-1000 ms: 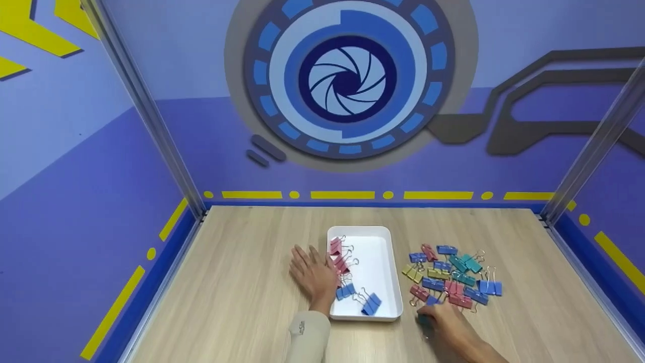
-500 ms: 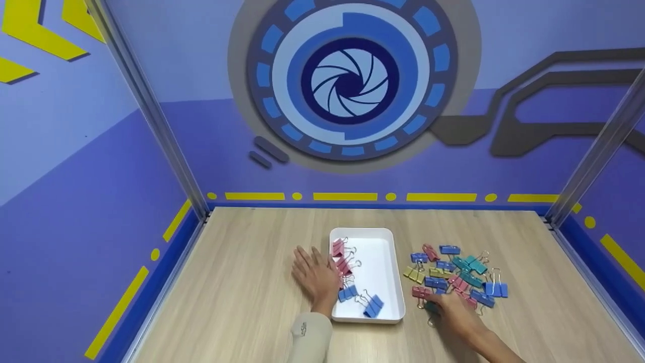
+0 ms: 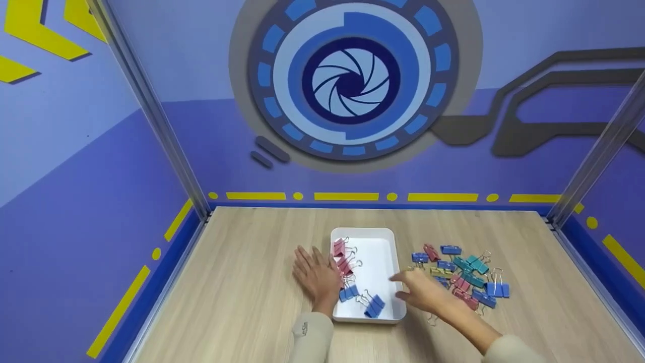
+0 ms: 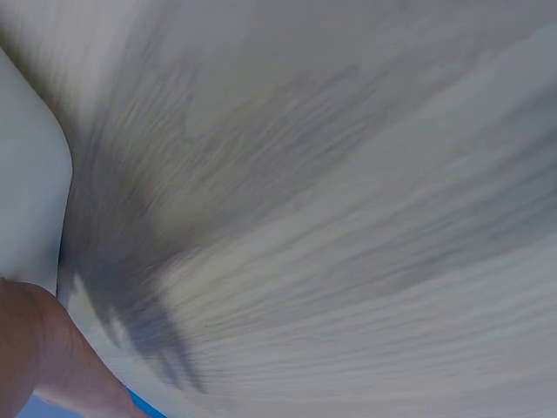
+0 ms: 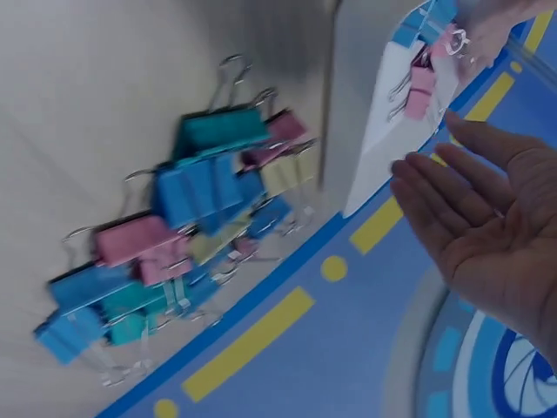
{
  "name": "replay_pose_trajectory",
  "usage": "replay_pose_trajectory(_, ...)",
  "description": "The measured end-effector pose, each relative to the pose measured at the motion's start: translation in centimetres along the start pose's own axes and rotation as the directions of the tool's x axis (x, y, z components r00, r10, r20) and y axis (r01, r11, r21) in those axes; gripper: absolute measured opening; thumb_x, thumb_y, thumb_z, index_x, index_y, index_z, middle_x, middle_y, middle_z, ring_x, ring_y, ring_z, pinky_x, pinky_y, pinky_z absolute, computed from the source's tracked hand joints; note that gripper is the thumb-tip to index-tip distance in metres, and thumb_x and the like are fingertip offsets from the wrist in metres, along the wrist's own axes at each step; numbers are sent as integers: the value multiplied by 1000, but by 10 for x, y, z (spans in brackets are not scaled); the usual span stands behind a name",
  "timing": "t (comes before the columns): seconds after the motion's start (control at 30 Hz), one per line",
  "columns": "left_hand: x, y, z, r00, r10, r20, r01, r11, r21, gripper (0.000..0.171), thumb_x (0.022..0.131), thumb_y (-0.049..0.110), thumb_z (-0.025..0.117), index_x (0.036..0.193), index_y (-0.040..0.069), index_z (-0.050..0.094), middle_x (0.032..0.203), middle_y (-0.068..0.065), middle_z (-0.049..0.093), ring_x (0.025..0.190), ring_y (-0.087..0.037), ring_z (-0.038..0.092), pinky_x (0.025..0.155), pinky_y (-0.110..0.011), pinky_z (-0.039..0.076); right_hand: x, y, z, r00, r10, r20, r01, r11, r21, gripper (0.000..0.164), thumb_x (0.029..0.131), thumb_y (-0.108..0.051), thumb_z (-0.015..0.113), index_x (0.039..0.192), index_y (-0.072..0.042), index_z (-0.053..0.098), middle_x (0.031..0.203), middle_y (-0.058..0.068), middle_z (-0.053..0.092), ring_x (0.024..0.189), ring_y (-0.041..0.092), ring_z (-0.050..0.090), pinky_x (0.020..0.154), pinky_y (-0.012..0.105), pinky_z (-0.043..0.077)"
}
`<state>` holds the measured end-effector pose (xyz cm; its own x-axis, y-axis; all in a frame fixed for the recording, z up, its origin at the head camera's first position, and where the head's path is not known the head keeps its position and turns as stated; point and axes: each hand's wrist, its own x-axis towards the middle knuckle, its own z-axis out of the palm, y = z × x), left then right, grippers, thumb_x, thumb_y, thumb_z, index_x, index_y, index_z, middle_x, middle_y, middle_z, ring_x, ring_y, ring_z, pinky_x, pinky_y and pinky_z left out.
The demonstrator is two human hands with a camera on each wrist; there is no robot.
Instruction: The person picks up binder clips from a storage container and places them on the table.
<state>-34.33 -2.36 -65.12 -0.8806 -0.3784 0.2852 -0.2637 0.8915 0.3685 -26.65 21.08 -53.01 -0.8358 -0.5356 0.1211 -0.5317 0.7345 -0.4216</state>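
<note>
My right hand (image 3: 423, 290) hovers above the right rim of the white tray (image 3: 368, 321). Its fingers are extended and the palm holds nothing in the right wrist view. My left hand (image 3: 318, 277) lies with spread fingers against the tray's left side. Inside the tray, pink binder clips (image 3: 344, 265) line the left wall, with a blue binder clip (image 3: 348, 292) below them and a larger blue binder clip (image 3: 374, 306) near the front. Right of the tray lies a pile of blue, pink, yellow and teal binder clips (image 3: 461, 282), partly hidden by my right hand. A teal binder clip (image 5: 222, 131) lies at the pile's near end.
The light wooden table (image 3: 252, 282) carries the tray and the pile. Blue-purple printed panels (image 3: 201, 151) enclose its back and sides, with metal posts (image 3: 171, 151) at the rear corners. The left wrist view shows mostly blurred tabletop.
My right hand brought a teal binder clip to the pile and let it go there, then moved left to the tray's right rim. My left hand stays in place.
</note>
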Motion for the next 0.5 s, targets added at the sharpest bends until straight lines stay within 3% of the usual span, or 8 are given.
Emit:
replay_pose_trajectory(0.1, 1, -1, 1, 1000, 2, -11, -1, 1000, 17, 62, 105, 48, 45, 154, 10, 46, 167, -22, 27, 157, -39, 22, 126, -59, 24, 18, -11, 11, 990, -112, 84, 115, 993, -26, 41, 83, 0, 79, 123, 5, 70, 124, 23, 71, 113, 40, 69, 96, 52, 57)
replay_pose_trajectory(0.2, 2, -1, 3, 1000, 6, -30, -5, 1000, 23, 62, 104, 48, 45, 153, 10, 47, 167, -23, 27, 157, -39, 24, 125, -59, 25, 30, -16, 24, 975, -136, 177, 150, 986, -73, 48, 81, -1, 81, 128, -1, 69, 129, 20, 70, 117, 38, 67, 100, 51, 56)
replay_pose_trajectory(0.33, 2, -1, 6, 999, 10, -48, -8, 999, 31, 61, 104, 49, 45, 152, 11, 49, 166, -22, 29, 156, -39, 26, 125, -59, 27, 39, -16, 40, 958, -138, 252, 168, 981, -101, 45, 78, 2, 84, 120, -5, 72, 115, 15, 76, 104, 30, 73, 90, 43, 61)
replay_pose_trajectory(0.5, 0, 1, 6, 999, 16, -38, -14, 998, 55, 61, 104, 49, 45, 152, 12, 49, 166, -21, 30, 156, -38, 28, 124, -58, 28, 39, -11, 52, 943, -189, 276, 225, 969, -105, 20, 78, 4, 83, 95, -5, 76, 87, 7, 77, 76, 14, 70, 72, 29, 62)
